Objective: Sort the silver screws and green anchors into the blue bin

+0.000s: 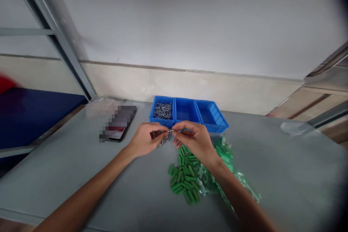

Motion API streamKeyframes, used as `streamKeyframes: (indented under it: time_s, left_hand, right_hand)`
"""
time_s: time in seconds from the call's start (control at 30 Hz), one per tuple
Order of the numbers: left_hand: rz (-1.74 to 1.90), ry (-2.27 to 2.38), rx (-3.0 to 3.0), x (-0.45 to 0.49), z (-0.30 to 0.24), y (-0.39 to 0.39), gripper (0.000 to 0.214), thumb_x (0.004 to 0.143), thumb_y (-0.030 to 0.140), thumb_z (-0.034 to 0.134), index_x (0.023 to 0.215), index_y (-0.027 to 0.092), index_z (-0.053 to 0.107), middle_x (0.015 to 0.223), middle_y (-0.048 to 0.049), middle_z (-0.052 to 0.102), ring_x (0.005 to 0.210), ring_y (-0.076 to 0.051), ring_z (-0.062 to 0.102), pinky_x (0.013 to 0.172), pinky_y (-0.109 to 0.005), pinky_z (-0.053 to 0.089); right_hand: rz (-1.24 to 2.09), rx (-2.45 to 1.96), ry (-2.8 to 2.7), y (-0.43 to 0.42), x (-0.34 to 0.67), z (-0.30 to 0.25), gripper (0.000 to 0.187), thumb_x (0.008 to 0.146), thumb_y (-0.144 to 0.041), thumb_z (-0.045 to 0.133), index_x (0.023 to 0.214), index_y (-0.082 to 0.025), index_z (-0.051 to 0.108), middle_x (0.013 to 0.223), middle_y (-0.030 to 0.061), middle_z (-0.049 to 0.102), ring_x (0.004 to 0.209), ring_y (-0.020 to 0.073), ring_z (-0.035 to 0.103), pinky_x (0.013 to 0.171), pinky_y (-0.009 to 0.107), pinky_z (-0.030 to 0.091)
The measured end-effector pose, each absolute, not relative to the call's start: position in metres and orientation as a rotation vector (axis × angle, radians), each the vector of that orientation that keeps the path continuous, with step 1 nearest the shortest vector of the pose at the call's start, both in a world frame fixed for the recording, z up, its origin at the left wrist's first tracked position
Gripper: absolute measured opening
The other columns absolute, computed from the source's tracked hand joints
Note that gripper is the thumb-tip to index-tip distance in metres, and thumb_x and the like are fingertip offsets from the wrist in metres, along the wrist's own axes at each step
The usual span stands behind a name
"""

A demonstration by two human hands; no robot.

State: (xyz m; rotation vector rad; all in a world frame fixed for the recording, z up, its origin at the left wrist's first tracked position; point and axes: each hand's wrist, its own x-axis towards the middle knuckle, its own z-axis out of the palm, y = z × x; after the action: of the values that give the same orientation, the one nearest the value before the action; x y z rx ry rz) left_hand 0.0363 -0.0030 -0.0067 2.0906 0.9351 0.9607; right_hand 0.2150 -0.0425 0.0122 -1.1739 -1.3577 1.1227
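Note:
Both my hands meet above the grey table, just in front of the blue bins. My left hand (pixel 146 138) is closed in a pinch on a small metal screw (pixel 170 131) and holds a bunch of screws (pixel 165 140) under its fingers. My right hand (pixel 193 139) is also pinched, touching the same screw's other end; what else it holds is hidden. A pile of green plastic wall plugs (pixel 185 178) lies just below my right hand.
Three joined blue bins (pixel 209 116) stand at the back; the left one holds several screws (pixel 162 110). A phone (pixel 119 123) lies at the left. Clear plastic bags with green plugs (pixel 231 159) lie under my right forearm. A crumpled clear bag (pixel 295 128) sits far right.

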Motion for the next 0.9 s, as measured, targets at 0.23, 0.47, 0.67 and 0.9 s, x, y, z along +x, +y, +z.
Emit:
streamKeyframes:
  time_s: [0.23, 0.47, 0.67, 0.9]
  left_hand:
    - [0.936, 0.962, 2.084, 0.0357, -0.0057, -0.0033, 0.018, 0.085, 0.028, 0.059, 0.084, 0.015, 0.072, 0.065, -0.0018, 0.066, 0.050, -0.009, 0.057, 0.048, -0.019, 0.044]
    - [0.893, 0.915, 2.076, 0.0344, -0.0075, -0.0032, 0.021, 0.089, 0.027, 0.054, 0.084, 0.014, 0.071, 0.064, -0.0010, 0.063, 0.048, -0.008, 0.055, 0.048, -0.018, 0.042]
    - [0.847, 0.909, 2.043, 0.0348, -0.0061, -0.0043, 0.019, 0.087, 0.027, 0.058, 0.082, 0.014, 0.070, 0.066, -0.0009, 0.064, 0.048, -0.008, 0.055, 0.047, -0.017, 0.042]
    - [0.831, 0.902, 2.192, 0.0343, -0.0085, -0.0033, 0.015, 0.085, 0.018, 0.058, 0.076, 0.015, 0.069, 0.063, 0.0011, 0.064, 0.051, -0.007, 0.054, 0.049, -0.016, 0.040]
  right_hand:
    - [1.132, -1.177, -1.338, -0.0431, 0.2148, 0.0132, 0.011, 0.072, -0.025, 0.067, 0.078, -0.017, 0.065, 0.073, 0.0016, 0.063, 0.052, 0.0146, 0.065, 0.047, 0.028, 0.054]
    - [1.104, -1.241, -1.446, -0.0413, 0.2178, 0.0117, 0.011, 0.077, -0.028, 0.063, 0.077, -0.017, 0.066, 0.071, 0.0018, 0.064, 0.052, 0.0129, 0.064, 0.042, 0.023, 0.048]
    - [1.071, -1.190, -1.432, -0.0405, 0.2177, 0.0052, 0.013, 0.077, -0.028, 0.063, 0.082, -0.017, 0.066, 0.078, 0.0034, 0.065, 0.051, 0.0125, 0.064, 0.038, 0.021, 0.046]
    - [1.053, -1.195, -1.521, -0.0430, 0.2125, 0.0065, 0.009, 0.077, -0.024, 0.064, 0.083, -0.019, 0.068, 0.067, 0.0008, 0.065, 0.051, 0.0111, 0.061, 0.041, 0.021, 0.046]
